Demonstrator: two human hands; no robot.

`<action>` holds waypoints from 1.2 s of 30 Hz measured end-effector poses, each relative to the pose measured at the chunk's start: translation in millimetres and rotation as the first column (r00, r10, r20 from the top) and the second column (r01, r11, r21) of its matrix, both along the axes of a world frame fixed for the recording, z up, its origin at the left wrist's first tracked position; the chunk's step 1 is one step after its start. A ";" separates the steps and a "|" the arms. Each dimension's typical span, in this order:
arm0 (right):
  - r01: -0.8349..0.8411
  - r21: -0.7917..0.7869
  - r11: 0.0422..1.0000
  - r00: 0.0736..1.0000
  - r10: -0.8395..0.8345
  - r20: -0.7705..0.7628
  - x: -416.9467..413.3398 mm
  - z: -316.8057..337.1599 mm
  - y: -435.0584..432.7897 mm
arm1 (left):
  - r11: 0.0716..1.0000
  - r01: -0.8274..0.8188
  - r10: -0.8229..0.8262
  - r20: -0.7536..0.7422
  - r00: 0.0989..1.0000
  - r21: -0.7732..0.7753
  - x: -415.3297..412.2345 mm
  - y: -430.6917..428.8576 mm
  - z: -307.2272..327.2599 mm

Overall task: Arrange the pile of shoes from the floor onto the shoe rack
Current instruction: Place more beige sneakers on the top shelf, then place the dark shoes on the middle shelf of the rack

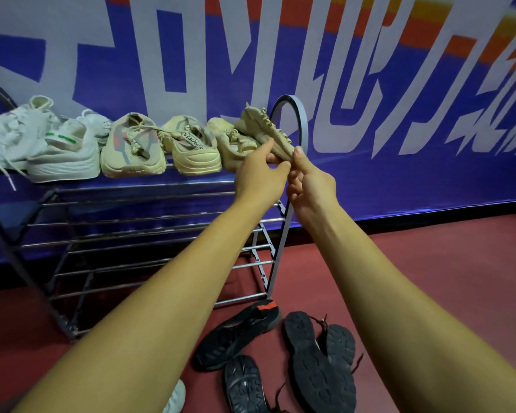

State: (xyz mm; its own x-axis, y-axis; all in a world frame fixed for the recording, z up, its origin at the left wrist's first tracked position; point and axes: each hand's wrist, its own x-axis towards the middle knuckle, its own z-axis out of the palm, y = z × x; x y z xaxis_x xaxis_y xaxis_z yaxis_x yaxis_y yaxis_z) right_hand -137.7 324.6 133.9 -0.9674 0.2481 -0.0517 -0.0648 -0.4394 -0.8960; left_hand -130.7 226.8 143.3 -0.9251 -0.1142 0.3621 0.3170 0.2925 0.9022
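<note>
The tan shoe's point(265, 129) near end is hidden behind both hands, and the rack point(303, 120) is cut off at left. The left hand point(259, 174) and right hand point(309, 181) pinch the shoe, knit and tilted, over the top shelf's right end beside pale shoes point(131, 144).

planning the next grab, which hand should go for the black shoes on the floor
Right, probably: the black shoes lie by the right end of the rack, mostly below the right hand; the left hand grips the tan shoe and could steady it.
</note>
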 end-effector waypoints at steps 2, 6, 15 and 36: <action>0.014 0.008 1.000 1.000 -0.014 0.011 -3.9 -2.2 -1.3 | 1.000 0.015 -0.015 0.020 1.000 -0.007 1.6 0.4 -0.4; 0.086 0.003 0.996 0.996 -0.086 0.018 -10.0 -0.1 -4.2 | 0.999 0.027 -0.026 0.032 0.999 -0.038 3.2 -4.6 0.7; 0.033 0.433 0.901 0.999 -0.048 0.025 1.3 2.0 8.0 | 0.982 0.094 -0.086 0.057 0.995 -0.165 8.8 -21.8 -2.2; -0.265 0.948 0.175 0.926 0.320 0.200 64.1 -74.8 -148.3 | 0.803 -0.008 0.249 0.322 0.913 -0.596 98.7 -238.7 -68.5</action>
